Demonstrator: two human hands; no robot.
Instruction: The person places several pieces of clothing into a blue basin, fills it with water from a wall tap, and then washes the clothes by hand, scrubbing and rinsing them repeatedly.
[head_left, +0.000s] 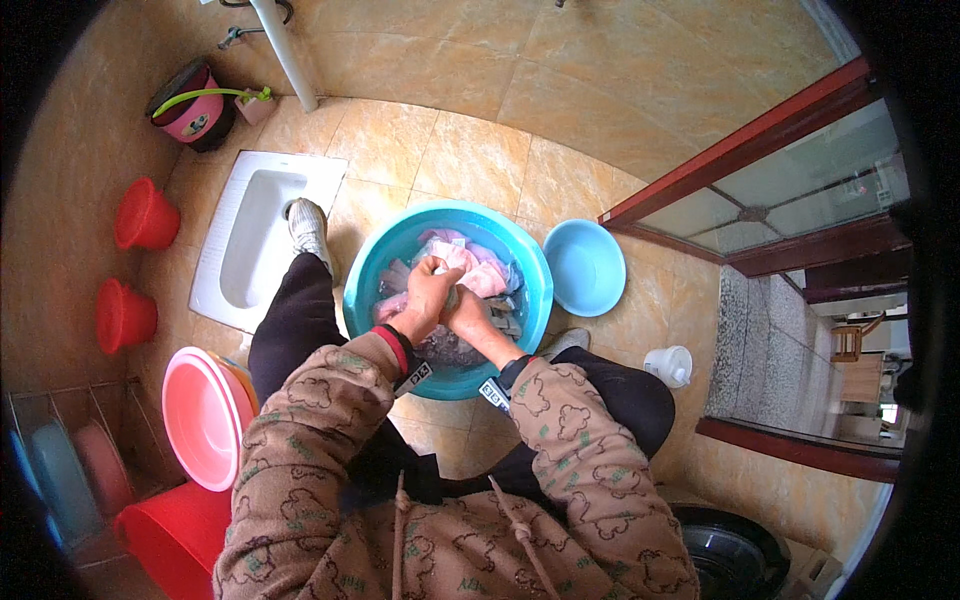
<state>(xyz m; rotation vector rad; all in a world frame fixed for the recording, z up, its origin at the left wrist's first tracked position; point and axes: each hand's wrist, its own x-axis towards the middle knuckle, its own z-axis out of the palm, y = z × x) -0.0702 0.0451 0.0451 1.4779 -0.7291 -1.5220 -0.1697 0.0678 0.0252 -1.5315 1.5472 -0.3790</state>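
A large teal plastic basin (546, 300) stands on the tiled floor between my feet, with water and a heap of wet clothes (487, 276) in pink, lilac and grey. Over its middle my left hand (429, 292) and my right hand (466, 311) are pressed together, fingers curled. Both are closed around a small piece of wet, greyish cloth (451, 300), mostly hidden by the fingers. Pink cloth lies just beyond my hands, and darker cloth sits in the water beneath my wrists.
A blue basin (585, 268) touches the teal one's right side. At left are a white squat toilet (217, 247), red buckets (148, 214) and a pink basin (202, 420). A white tub (667, 365) stands at right, near a red-framed door (742, 142).
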